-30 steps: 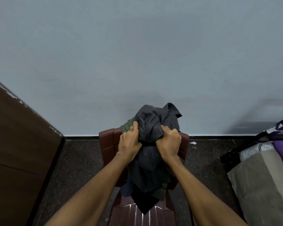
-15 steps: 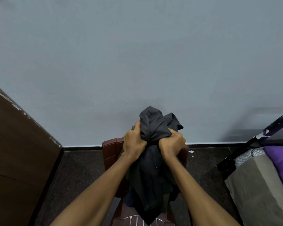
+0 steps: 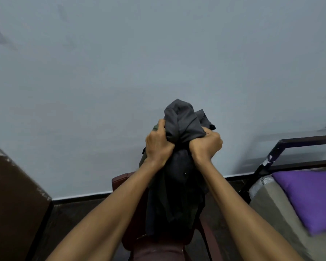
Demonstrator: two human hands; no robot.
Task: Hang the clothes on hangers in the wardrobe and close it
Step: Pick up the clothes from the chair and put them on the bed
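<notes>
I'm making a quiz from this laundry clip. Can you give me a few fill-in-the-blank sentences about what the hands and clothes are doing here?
1. Both the left hand and the right hand grip a bundle of ____ clothes.
2. The bundle is held above a dark red ____.
3. The cushion on the bed at the right is ____.
4. Behind the bundle is a plain pale ____.

Missing words: dark; chair; purple; wall
</notes>
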